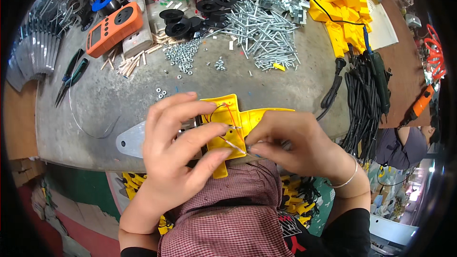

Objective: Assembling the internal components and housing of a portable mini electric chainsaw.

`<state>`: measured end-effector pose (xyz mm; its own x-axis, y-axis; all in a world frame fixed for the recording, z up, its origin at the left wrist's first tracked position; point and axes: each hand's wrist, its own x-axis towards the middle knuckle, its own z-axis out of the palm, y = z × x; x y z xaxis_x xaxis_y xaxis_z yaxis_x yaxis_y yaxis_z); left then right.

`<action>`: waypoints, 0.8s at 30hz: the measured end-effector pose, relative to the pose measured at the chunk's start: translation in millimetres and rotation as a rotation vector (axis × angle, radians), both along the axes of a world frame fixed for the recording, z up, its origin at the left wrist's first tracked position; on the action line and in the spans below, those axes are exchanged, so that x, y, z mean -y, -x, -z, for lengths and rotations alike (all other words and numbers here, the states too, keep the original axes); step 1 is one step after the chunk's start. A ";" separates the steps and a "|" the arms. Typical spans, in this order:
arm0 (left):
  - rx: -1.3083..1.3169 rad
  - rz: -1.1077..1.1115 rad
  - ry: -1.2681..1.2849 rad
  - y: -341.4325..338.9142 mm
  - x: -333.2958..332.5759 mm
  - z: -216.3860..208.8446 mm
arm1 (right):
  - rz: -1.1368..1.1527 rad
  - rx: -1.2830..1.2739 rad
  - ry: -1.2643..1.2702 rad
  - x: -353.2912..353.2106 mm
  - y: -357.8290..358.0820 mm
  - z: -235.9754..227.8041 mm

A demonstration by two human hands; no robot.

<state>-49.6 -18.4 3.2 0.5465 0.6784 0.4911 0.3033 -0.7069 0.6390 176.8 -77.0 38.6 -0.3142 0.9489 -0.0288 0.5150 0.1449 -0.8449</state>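
Note:
A yellow plastic housing half point(228, 102) with a handle lies open at the table's front edge. Red and black wires point(231, 114) run inside it, and a pale sleeved wire point(233, 144) slants across it. A flat grey metal plate point(129, 141) with a hole sticks out to the left, partly behind my left hand. My left hand point(178, 138) reaches over the housing, thumb and fingers apart around the wires. At the housing's right side, my right hand point(295, 140) pinches a thin wire near the end of the pale sleeve; its fingertips are partly hidden.
Behind lie nuts point(182, 54), a heap of screws point(264, 31), black spools point(178, 24) and an orange meter point(114, 28). Pliers point(71, 76) lie left. To the right are yellow housings point(340, 0), bundled black cables point(359, 100) and a dark screwdriver-like tool point(381, 81). Another person point(402, 147) is at far right.

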 end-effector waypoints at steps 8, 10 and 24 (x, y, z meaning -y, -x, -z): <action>-0.072 -0.178 -0.274 -64.1 10.4 7.0 | 0.215 0.160 -0.431 -5.9 -12.1 8.6; -0.080 -0.179 -0.294 -65.7 4.2 10.8 | 0.266 0.151 -0.386 -5.8 -15.1 14.5; -0.134 -0.160 -0.289 -71.9 -1.5 11.9 | 0.407 -0.111 -0.195 -0.8 -37.8 21.0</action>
<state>22.3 -16.9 -8.7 0.5168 0.6043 0.6064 0.4922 -0.7893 0.3671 214.6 -76.1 17.7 0.0938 0.9801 0.1750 0.4706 0.1112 -0.8753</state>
